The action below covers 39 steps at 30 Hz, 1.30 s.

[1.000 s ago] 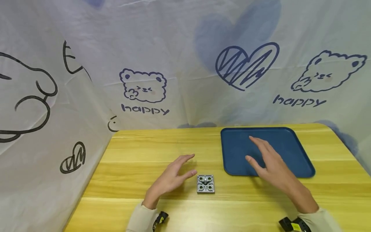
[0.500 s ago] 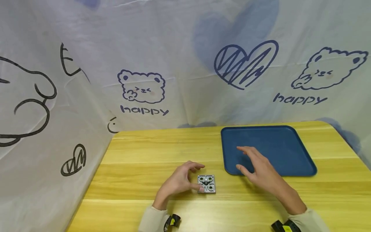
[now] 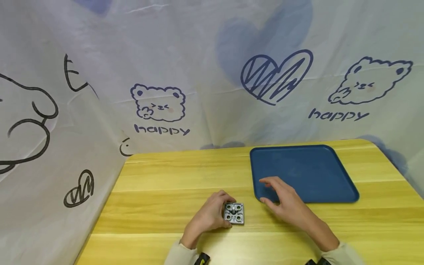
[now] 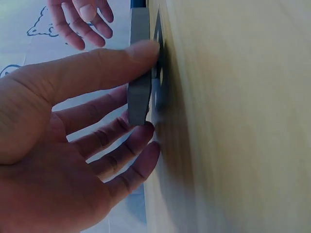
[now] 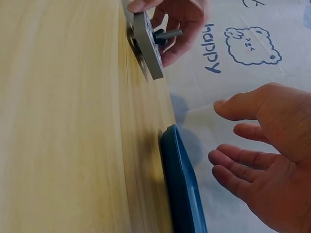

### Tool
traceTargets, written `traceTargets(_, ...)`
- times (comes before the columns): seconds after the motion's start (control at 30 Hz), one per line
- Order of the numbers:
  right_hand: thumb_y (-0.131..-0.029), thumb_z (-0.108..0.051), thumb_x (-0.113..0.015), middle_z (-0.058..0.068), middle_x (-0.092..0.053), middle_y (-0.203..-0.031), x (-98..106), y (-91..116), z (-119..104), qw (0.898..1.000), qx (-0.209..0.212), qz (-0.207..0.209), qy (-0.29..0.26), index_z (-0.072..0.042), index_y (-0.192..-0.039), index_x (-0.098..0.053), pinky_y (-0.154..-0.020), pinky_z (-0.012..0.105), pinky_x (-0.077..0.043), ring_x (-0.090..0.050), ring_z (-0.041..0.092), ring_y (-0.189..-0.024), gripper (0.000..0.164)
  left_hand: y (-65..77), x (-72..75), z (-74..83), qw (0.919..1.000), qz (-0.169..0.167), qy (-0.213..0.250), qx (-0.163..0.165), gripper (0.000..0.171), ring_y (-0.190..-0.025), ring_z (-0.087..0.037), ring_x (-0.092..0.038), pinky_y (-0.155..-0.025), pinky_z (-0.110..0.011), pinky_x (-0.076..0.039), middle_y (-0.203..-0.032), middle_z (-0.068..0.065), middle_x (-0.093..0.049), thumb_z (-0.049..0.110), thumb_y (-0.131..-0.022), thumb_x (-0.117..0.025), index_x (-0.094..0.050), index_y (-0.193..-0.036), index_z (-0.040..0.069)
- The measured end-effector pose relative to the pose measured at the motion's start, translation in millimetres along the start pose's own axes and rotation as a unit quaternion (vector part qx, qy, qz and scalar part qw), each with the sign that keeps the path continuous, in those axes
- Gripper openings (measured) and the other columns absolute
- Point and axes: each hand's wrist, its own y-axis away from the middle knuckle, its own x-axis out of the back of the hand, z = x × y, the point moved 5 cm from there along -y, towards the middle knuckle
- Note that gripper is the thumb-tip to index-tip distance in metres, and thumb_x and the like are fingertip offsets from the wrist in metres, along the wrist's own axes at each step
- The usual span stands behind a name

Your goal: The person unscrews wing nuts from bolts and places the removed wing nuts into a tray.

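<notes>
Your left hand [image 3: 210, 216] sits at 9 o'clock of the square grey metal plate [image 3: 233, 214], wrist toward 7 o'clock, and its grip is clamped on that plate: thumb at the 7 o'clock corner, fingers curving round to the edge near 12. Your right hand [image 3: 285, 204] lies at about 3 o'clock of the plate, its grip apart and holding nothing, thumb spread from gently bent fingers, fingertips over the 7 o'clock corner of the rectangular blue tray [image 3: 304, 169]. The plate has four round holes, one near each corner, and a threaded metal stud [image 5: 169, 34] standing from its middle. It is at 8 o'clock of the tray, low over the yellow wood-grain table [image 3: 159, 180]; you cannot tell whether they touch.
</notes>
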Motion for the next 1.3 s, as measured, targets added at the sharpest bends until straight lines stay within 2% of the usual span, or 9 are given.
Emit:
traceTargets(0.13,-0.09,-0.011,-0.081,0.008,-0.063,-0.128,-3,0,-4,1.0,-0.001,0.002,-0.007,-0.007,-0.134,-0.061,-0.087,0.049,-0.059,-0.065,0.029,-0.111,0.049,0.0,-0.1,-1.7,0.9999,0.007,0.009,-0.002,0.065,-0.102,-0.017,-0.057,-0.097,-0.033,-0.049,-0.115,-0.002,-0.064,0.001,-0.062,-0.093,-0.07,-0.122,0.003)
traceTargets(0.33,-0.09,-0.009,-0.081,0.008,-0.064,-0.122,-8,-2,-10,1.0,0.007,-0.002,-0.019,-0.007,-0.128,-0.064,-0.088,0.046,-0.06,-0.065,0.028,-0.108,0.042,-2.0,0.9,-5.9,0.9994,0.008,0.033,-0.007,0.063,-0.106,-0.019,-0.061,-0.101,-0.036,-0.05,-0.118,-0.003,-0.068,0.003,-0.066,-0.094,-0.07,-0.124,0.003)
traceTargets(0.53,-0.09,-0.011,-0.081,0.006,-0.065,-0.125,-10,-4,-17,1.0,0.001,-0.012,-0.016,-0.009,-0.13,-0.064,-0.088,0.046,-0.06,-0.066,0.027,-0.112,0.044,-3.1,9.8,-5.1,0.9964,0.015,0.083,-0.011,0.063,-0.108,-0.02,-0.062,-0.099,-0.038,-0.054,-0.121,-0.005,-0.066,0.0,-0.071,-0.092,-0.067,-0.129,-0.001)
traceTargets(0.73,-0.09,-0.015,-0.082,0.001,-0.066,-0.125,-8,-8,-26,1.0,0.012,-0.009,-0.013,-0.012,-0.132,-0.063,-0.089,0.047,-0.06,-0.067,0.025,-0.112,0.046,-3.5,26.1,0.3,0.9883,0.049,0.141,-0.033,0.062,-0.112,-0.026,-0.064,-0.097,-0.036,-0.057,-0.125,-0.009,-0.064,-0.006,-0.073,-0.088,-0.065,-0.131,-0.002)
traceTargets(0.9,-0.09,-0.012,-0.081,0.005,-0.066,-0.126,-8,-15,-36,0.999,0.038,-0.004,-0.01,-0.009,-0.132,-0.063,-0.087,0.049,-0.06,-0.067,0.027,-0.112,0.046,-6.9,37.4,0.6,0.9792,0.074,0.182,-0.051,0.061,-0.115,-0.028,-0.064,-0.1,-0.037,-0.056,-0.128,-0.012,-0.064,-0.006,-0.077,-0.086,-0.063,-0.133,0.0)
traceTargets(1.0,-0.091,-0.012,-0.081,0.007,-0.066,-0.127,-9,-19,-42,0.999,0.047,-0.008,-0.017,-0.009,-0.131,-0.064,-0.089,0.048,-0.059,-0.066,0.026,-0.114,0.044,-9.1,40.4,-1.3,0.9723,0.076,0.215,-0.053,0.063,-0.122,-0.029,-0.062,-0.106,-0.037,-0.052,-0.132,-0.012,-0.063,-0.007,-0.077,-0.085,-0.062,-0.135,0.002)
traceTargets(1.07,-0.091,-0.013,-0.081,0.004,-0.066,-0.126,-10,-23,-45,0.998,0.05,-0.006,-0.026,-0.01,-0.129,-0.065,-0.09,0.047,-0.059,-0.066,0.024,-0.114,0.042,-10.2,41.8,-2.8,0.9647,0.075,0.247,-0.05,0.065,-0.126,-0.031,-0.06,-0.108,-0.036,-0.049,-0.134,-0.012,-0.061,-0.009,-0.076,-0.085,-0.061,-0.135,0.004)
traceTargets(1.2,-0.09,-0.011,-0.081,-0.002,-0.067,-0.121,-12,-30,-48,0.997,0.051,0.006,-0.052,-0.014,-0.125,-0.067,-0.09,0.044,-0.06,-0.067,0.019,-0.11,0.037,-12.3,44.6,-3.3,0.941,0.075,0.327,-0.048,0.065,-0.126,-0.038,-0.061,-0.106,-0.042,-0.051,-0.135,-0.016,-0.057,-0.013,-0.076,-0.083,-0.058,-0.133,0.004)
traceTargets(1.3,-0.089,-0.008,-0.081,-0.003,-0.068,-0.117,-13,-34,-50,0.996,0.055,0.018,-0.061,-0.014,-0.122,-0.068,-0.087,0.043,-0.061,-0.068,0.019,-0.107,0.036,-14.6,46.9,-1.0,0.9279,0.076,0.361,-0.056,0.061,-0.122,-0.039,-0.062,-0.102,-0.046,-0.054,-0.133,-0.017,-0.056,-0.011,-0.078,-0.083,-0.054,-0.129,0.004)
